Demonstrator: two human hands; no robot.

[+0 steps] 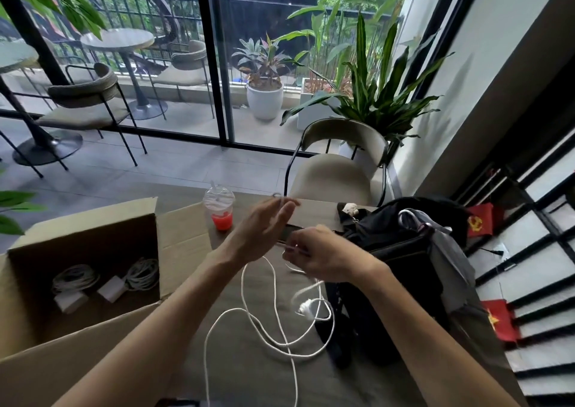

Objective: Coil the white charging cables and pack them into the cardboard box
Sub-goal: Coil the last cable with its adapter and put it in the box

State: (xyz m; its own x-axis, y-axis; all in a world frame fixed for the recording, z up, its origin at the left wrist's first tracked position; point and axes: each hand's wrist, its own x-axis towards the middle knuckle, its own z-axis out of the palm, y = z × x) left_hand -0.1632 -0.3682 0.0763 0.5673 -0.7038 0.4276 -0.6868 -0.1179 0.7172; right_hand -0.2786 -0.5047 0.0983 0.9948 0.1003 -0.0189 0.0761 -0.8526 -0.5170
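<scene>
Right hand [320, 257] pinches white cable [204, 357] — slack trails toward the viewer.

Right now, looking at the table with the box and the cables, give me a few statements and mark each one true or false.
1. The cardboard box holds two coiled cables. True.
2. The cup holds a green drink. False: the drink is red.
3. The right hand pinches the loose white cable. True.
4. The left hand is a clenched fist. False: its fingers are straight.
5. The black bag is inside the box. False: it stands outside, to the right.
</scene>
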